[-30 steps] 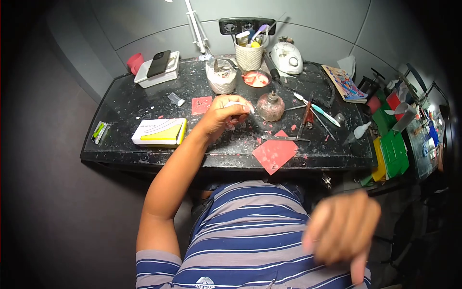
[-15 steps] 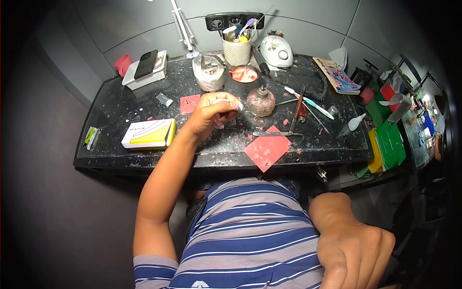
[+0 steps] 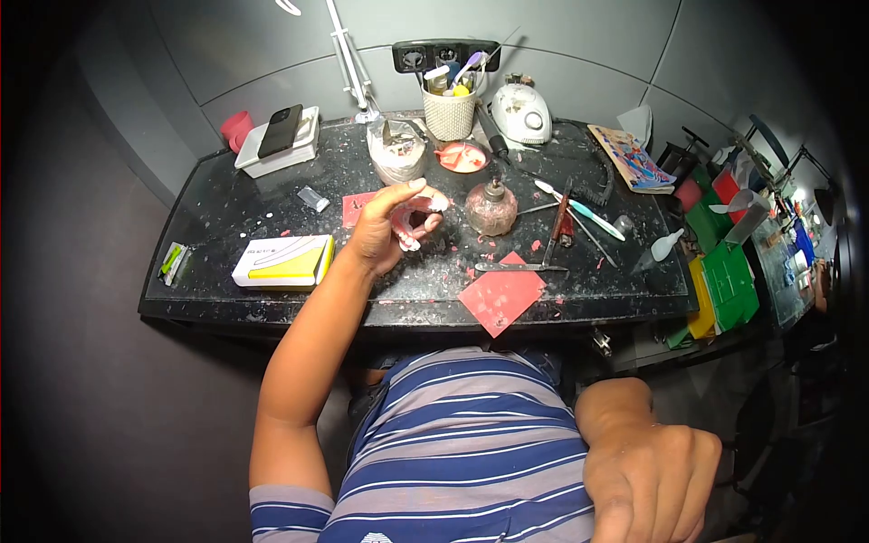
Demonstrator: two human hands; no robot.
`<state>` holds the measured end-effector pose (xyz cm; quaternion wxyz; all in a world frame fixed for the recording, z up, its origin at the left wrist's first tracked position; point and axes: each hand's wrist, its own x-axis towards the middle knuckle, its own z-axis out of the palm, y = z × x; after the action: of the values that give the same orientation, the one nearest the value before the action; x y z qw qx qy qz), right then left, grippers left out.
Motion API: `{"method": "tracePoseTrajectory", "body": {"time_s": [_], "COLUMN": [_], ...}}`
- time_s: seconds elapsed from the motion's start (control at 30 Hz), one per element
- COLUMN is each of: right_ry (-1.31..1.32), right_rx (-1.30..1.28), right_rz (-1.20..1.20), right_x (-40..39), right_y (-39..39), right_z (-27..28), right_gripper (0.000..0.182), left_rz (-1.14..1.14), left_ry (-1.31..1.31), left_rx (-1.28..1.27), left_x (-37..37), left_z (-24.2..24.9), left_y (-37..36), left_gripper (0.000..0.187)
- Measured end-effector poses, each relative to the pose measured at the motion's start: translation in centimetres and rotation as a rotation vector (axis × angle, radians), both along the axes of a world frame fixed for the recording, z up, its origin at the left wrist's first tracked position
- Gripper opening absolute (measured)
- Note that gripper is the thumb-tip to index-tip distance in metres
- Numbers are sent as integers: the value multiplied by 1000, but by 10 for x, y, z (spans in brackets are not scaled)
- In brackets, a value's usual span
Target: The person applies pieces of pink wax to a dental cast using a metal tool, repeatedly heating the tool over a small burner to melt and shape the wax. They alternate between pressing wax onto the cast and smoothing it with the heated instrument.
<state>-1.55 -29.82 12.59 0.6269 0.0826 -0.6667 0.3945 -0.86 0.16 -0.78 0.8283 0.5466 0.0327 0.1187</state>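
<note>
My left hand [image 3: 374, 233] is raised over the front half of the bench, thumb and fingers curled round a denture piece [image 3: 405, 228] with a pink base and white teeth. Part of the piece is hidden behind the fingers. Close to my body at the lower right, my right hand [image 3: 654, 475] shows its back, with fingers bent downward and together; whatever it may hold is out of sight. A glass spirit burner [image 3: 491, 210] stands to the right of my left hand. Below it, a metal knife [image 3: 520, 268] lies across a pink wax sheet [image 3: 502, 294].
A yellow-and-white box [image 3: 284, 261] lies left of my forearm. Behind are a powder bag [image 3: 396, 158], a bowl of pink material [image 3: 463, 157], a tool basket [image 3: 449, 116] and a white machine [image 3: 521, 116]. A toothbrush [image 3: 593, 220] and thin tools lie at right.
My left hand has turned and its grip has loosened, so more of the denture piece shows. My right hand has shifted slightly left. The view has tilted a little.
</note>
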Motion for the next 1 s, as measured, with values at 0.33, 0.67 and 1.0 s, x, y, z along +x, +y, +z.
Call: {"method": "tracePoseTrajectory", "body": {"time_s": [0.33, 0.67, 1.0], "right_ry": [-44, -7, -45], "right_rx": [30, -4, 30], "right_rz": [-16, 26, 48], "right_x": [-3, 0, 2], "right_y": [3, 5, 10], "right_z": [1, 4, 2], "right_gripper": [27, 28, 32], "left_rz": [-56, -155, -164], "left_ry": [-1, -14, 2], "left_rx": [-307, -381, -401], "left_x": [2, 2, 3], "left_z": [-1, -4, -7], "left_y": [12, 16, 19], "left_gripper": [68, 75, 76]}}
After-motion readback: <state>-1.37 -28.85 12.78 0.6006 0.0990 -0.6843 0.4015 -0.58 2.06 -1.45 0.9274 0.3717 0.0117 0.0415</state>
